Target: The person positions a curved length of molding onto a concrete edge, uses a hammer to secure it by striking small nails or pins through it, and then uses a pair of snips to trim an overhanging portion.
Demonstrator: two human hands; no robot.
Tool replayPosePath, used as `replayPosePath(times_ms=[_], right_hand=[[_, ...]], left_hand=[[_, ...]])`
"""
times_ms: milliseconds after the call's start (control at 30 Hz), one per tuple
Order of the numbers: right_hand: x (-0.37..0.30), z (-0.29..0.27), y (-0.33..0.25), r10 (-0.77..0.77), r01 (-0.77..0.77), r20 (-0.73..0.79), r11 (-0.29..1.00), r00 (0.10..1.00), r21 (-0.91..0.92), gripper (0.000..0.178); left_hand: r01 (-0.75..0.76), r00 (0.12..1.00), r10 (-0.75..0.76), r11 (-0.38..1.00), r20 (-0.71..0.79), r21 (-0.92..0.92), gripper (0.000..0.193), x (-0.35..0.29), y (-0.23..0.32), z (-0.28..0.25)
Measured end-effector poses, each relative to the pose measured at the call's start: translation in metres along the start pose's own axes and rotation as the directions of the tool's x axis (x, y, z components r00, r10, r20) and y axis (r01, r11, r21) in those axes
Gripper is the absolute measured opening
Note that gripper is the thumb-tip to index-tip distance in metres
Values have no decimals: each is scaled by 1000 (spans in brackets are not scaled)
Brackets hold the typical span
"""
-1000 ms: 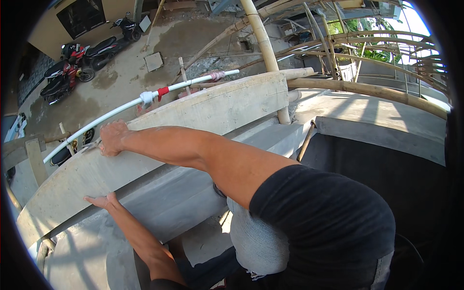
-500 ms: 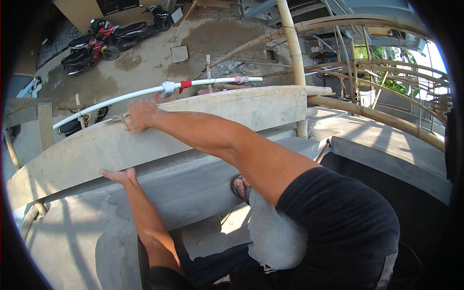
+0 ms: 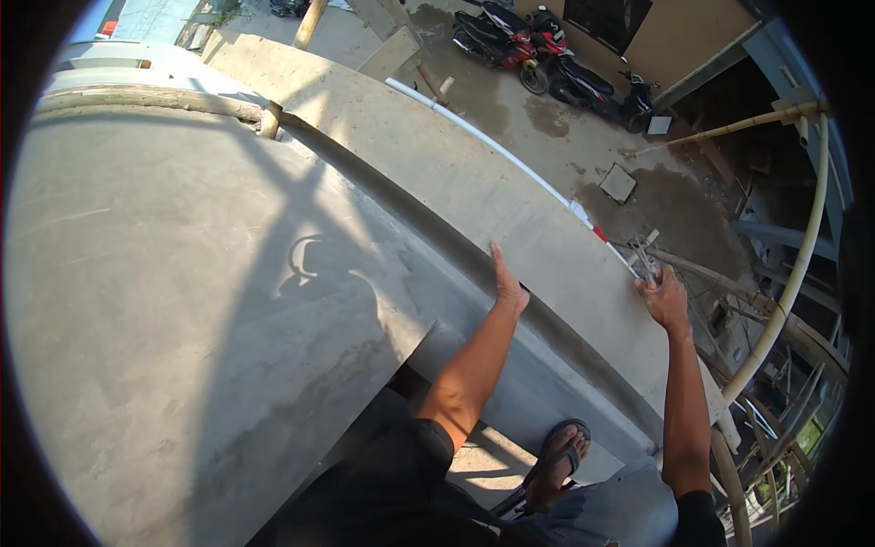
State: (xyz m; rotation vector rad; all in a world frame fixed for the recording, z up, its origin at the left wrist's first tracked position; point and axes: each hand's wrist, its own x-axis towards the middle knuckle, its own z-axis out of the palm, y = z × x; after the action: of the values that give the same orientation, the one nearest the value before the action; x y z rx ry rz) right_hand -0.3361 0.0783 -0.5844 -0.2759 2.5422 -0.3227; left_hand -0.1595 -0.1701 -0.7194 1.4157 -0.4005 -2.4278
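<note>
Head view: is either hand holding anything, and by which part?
Right hand seems to grip a small grey object by its near end; its kind cannot be told. Left hand, open at the pale board, holds nothing.

Long pale board (image 3: 556, 248); set diagonally

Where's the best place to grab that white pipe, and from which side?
Probably around the bare stretch of the pipe, between its upper-left end and the white wrap, reaching across from the board's side. That stretch is slim and smooth, so a hand could likely curl round it. Whether there's space underneath, I can't tell.
</note>
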Motion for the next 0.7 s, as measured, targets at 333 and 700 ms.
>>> replayPosePath(times_ms=[333,700], right_hand=[[-30,18,56,17,-14,-15,988,1000,156,53],[-18,-20,-39,37,-49,122,994,992,99,61]], left_hand=[[-88,996,88,996,-24,23,90,16,-4,-6],[-78,995,78,997,55,-9,90,7,100,54]])
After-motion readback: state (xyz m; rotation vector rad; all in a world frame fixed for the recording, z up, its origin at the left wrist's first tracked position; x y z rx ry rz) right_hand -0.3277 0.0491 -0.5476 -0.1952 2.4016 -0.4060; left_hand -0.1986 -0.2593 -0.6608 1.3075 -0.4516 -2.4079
